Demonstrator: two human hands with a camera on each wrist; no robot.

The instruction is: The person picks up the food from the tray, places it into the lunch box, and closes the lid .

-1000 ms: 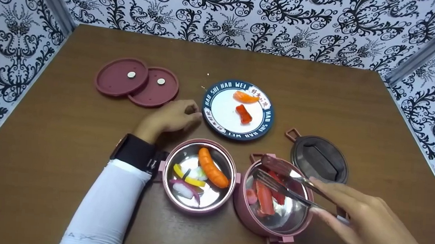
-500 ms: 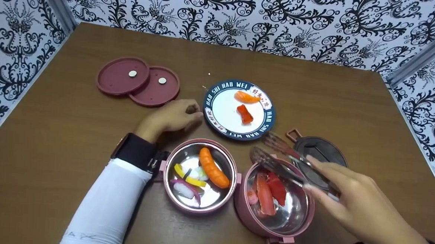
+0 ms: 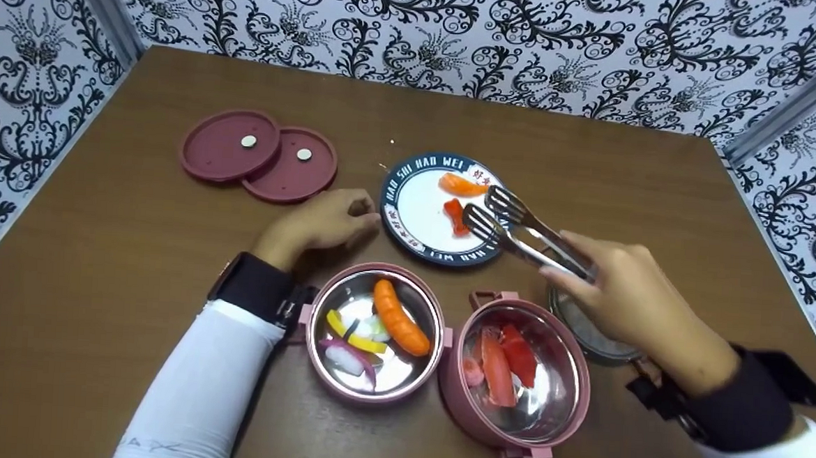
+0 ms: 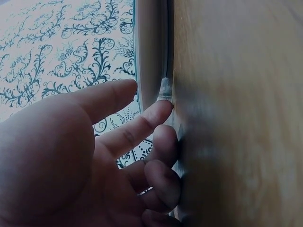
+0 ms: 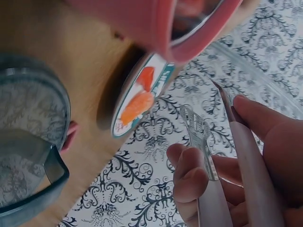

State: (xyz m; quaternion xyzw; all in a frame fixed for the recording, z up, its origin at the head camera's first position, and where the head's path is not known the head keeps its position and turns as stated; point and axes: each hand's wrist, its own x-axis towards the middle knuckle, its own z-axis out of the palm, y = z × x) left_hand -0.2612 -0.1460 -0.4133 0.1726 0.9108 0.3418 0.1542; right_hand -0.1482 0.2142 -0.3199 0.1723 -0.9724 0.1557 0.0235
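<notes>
My right hand (image 3: 631, 293) grips metal tongs (image 3: 540, 237), their two slotted tips apart above the right side of the blue-rimmed plate (image 3: 417, 219). On that plate lie a red piece (image 3: 455, 216) and an orange piece (image 3: 460, 185); one tip partly overlaps the red one. In the right wrist view, fingers and thumb hold the tongs' arms (image 5: 210, 203). My left hand (image 3: 324, 224) rests on the table beside the plate's left edge, fingers loosely curled and empty; in the left wrist view the hand (image 4: 109, 146) has its fingertips at the plate's edge.
Left pink pot (image 3: 370, 398) holds a sausage (image 3: 400, 317) and several vegetable pieces. Right pink pot (image 3: 451, 399) holds red and pink pieces. A dark lid (image 3: 588, 329) sits partly under my right arm. Two overlapping dark-red discs (image 3: 210, 149) lie at the back left.
My right hand has carried the tongs from above the right pot up and away to the plate. My left hand has stayed in place.
</notes>
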